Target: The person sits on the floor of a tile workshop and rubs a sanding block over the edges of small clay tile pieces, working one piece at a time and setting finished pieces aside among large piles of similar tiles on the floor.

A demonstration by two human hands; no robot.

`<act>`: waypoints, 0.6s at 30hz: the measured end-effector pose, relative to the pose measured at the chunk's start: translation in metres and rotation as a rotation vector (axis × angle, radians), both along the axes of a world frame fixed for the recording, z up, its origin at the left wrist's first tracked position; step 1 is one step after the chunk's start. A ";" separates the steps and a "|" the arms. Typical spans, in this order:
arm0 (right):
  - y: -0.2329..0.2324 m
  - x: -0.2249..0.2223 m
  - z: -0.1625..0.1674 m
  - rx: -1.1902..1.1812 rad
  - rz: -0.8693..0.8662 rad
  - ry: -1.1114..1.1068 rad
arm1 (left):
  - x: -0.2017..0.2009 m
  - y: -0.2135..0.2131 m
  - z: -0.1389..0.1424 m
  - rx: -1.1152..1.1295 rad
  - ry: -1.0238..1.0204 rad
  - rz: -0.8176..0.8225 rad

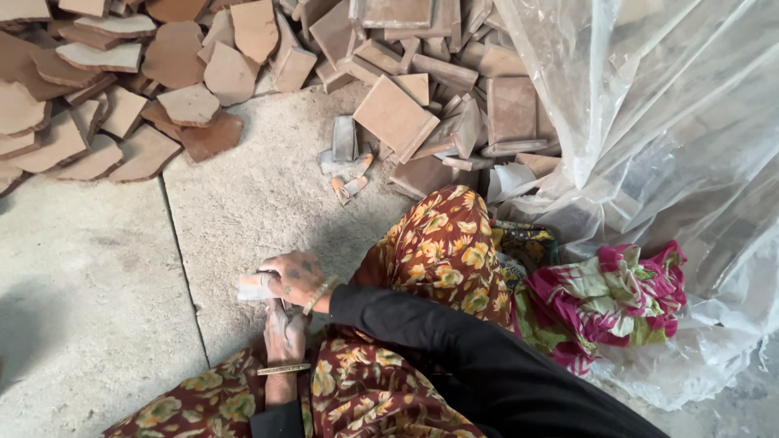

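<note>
Where the two hands meet, low over the concrete floor between the flower-printed knees, a small pale block is gripped, dusty and roughly rectangular, its left end left free beyond the fingers. It is clasped from above by the right hand, whose fingers are curled closed around it, the black sleeve reaching across the lap to get there. The left hand is placed just beneath, palm and fingers pressed up against the underside of the block or of the other hand, seemingly as a steadying support; whether its fingers close on the block itself cannot be told, since they are hidden. A thin bangle is worn at that wrist. The block is kept close to the body and near the ground, probably so that dust falls on the floor rather than on the cloth. Ahead, within reach, a few small worn tools or scraps are left lying on the floor. Beyond them a loose heap of flat clay tiles and irregular shards is spread. To the right, crumpled clear plastic sheeting is piled, with a pink patterned cloth bunched at its foot.
</note>
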State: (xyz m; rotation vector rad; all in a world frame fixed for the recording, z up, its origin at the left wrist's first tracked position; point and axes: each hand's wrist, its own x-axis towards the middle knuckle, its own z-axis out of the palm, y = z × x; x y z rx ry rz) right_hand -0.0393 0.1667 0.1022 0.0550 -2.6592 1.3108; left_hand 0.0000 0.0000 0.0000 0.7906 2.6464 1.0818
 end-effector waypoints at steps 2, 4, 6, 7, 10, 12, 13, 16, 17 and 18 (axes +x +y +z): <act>0.009 -0.010 0.008 -0.032 -0.029 -0.073 | -0.002 0.011 0.039 0.028 -0.105 0.059; 0.009 -0.011 0.013 -0.141 -0.084 -0.166 | 0.009 0.016 0.071 0.117 -0.263 0.208; 0.003 -0.003 0.016 -0.114 -0.094 -0.256 | 0.014 0.012 0.097 0.185 0.088 0.042; 0.008 0.002 0.016 -0.086 -0.088 -0.306 | 0.017 0.016 0.106 0.228 0.259 -0.030; 0.014 0.007 0.012 -0.080 -0.041 -0.014 | 0.019 0.022 0.125 0.168 -0.329 0.241; 0.008 0.000 0.008 -0.075 -0.079 -0.078 | 0.018 0.026 0.134 0.187 -0.446 0.313; 0.008 -0.005 0.007 -0.072 -0.100 -0.107 | 0.016 0.028 0.138 0.197 -0.502 0.347; 0.000 -0.010 0.001 -0.108 -0.099 -0.184 | 0.010 0.029 0.140 0.262 -0.473 0.300; 0.000 -0.007 -0.003 -0.139 -0.078 -0.146 | 0.015 0.026 0.136 0.330 -0.474 0.295; 0.001 -0.006 -0.007 -0.171 -0.056 -0.105 | 0.018 0.023 0.132 0.399 -0.472 0.291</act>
